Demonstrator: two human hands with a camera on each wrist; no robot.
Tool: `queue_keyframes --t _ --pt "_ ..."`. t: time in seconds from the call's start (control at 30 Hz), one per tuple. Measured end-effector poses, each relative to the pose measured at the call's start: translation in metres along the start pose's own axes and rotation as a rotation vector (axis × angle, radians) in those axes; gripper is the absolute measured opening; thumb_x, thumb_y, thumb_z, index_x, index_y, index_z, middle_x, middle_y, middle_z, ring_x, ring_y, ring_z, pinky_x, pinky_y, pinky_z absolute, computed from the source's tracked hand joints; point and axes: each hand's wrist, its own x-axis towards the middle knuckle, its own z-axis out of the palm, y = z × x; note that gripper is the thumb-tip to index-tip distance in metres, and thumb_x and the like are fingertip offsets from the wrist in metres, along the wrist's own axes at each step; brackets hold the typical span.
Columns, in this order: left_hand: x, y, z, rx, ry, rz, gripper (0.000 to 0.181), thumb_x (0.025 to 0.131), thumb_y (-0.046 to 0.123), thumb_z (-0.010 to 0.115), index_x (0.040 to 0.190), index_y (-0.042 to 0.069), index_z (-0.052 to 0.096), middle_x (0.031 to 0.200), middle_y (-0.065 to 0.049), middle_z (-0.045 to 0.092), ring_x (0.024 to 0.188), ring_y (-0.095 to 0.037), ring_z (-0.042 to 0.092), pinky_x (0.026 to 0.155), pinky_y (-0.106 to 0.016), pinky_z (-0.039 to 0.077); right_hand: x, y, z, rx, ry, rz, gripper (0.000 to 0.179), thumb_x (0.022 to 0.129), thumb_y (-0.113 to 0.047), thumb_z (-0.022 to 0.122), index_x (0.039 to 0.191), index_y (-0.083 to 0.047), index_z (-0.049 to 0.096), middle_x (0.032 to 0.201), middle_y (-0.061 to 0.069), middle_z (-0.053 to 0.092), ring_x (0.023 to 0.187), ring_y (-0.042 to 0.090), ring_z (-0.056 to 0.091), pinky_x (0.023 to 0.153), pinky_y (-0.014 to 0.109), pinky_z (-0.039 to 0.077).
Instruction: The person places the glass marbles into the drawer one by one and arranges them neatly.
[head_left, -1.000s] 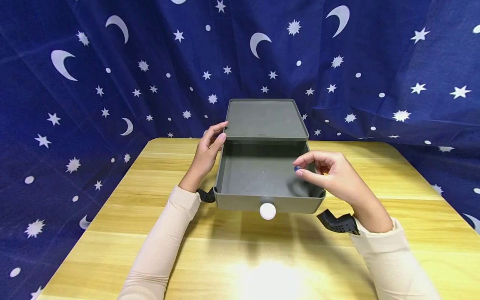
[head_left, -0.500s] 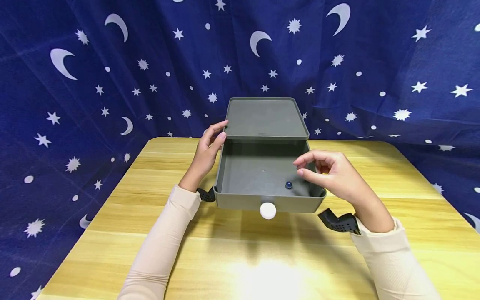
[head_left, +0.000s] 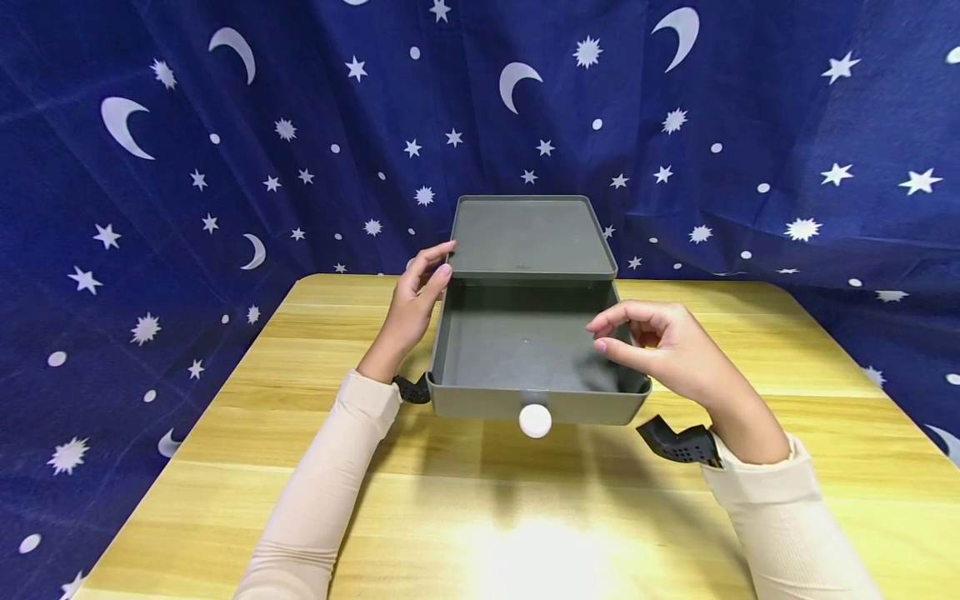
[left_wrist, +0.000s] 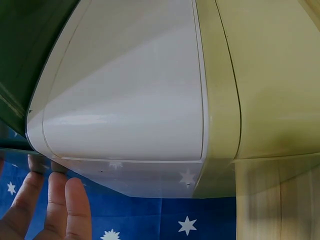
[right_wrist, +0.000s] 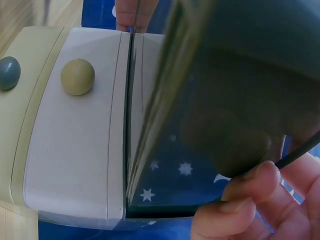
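Observation:
A grey drawer [head_left: 480, 404] with a round white knob [head_left: 536, 421] stands pulled out from the front of a small cabinet [head_left: 532, 237] in the head view. My left hand [head_left: 411, 304] rests at the cabinet's upper left side. In the left wrist view its fingers [left_wrist: 77, 207] lie straight along the cabinet wall. My right hand [head_left: 663, 346] hovers over the drawer's right edge, thumb and index finger parted with nothing between them. In the right wrist view its fingertips [right_wrist: 255, 182] are near the drawer's dark rim. No marble shows in any view now.
Below the grey drawer are a white drawer [right_wrist: 75, 150] with a yellow knob [right_wrist: 77, 77] and a pale yellow one with a blue-grey knob [right_wrist: 9, 73]. The cabinet stands on a wooden table [head_left: 420, 517]. A blue star-and-moon curtain [head_left: 375, 92] hangs behind.
My right thumb and index finger have let go of a small dark blue marble. It fell onto the drawer's floor, then went out of sight. My left hand has stayed put.

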Motion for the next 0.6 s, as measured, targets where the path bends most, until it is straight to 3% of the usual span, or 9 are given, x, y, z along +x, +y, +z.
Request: queue_keyframes --t 0.4,0.6 --pt "0.0 0.0 0.001 -0.007 -0.003 0.01 0.048 0.109 0.019 0.052 0.153 -0.001 0.054 0.153 -0.02 0.051 0.108 -0.013 0.055 0.086 -0.027 0.046 -0.004 0.007 -0.015 0.031 -0.072 -0.074 0.028 0.092 0.012 0.075 0.113 -0.007 0.078 0.094 -0.003 0.074 0.069 0.012 0.06 0.061 0.023 0.047" --pt "0.0 0.0 0.0 -0.008 -0.003 0.0 0.048 0.109 0.019 0.052 0.154 -0.001 0.054 0.155 -0.019 0.05 0.109 -0.013 0.054 0.086 -0.027 0.045 -0.007 0.009 -0.028 0.077 -0.086 -0.078 0.033 0.092 0.016 0.072 0.115 -0.006 0.078 0.086 0.001 0.073 0.071 0.012 0.064 0.065 0.024 0.048"
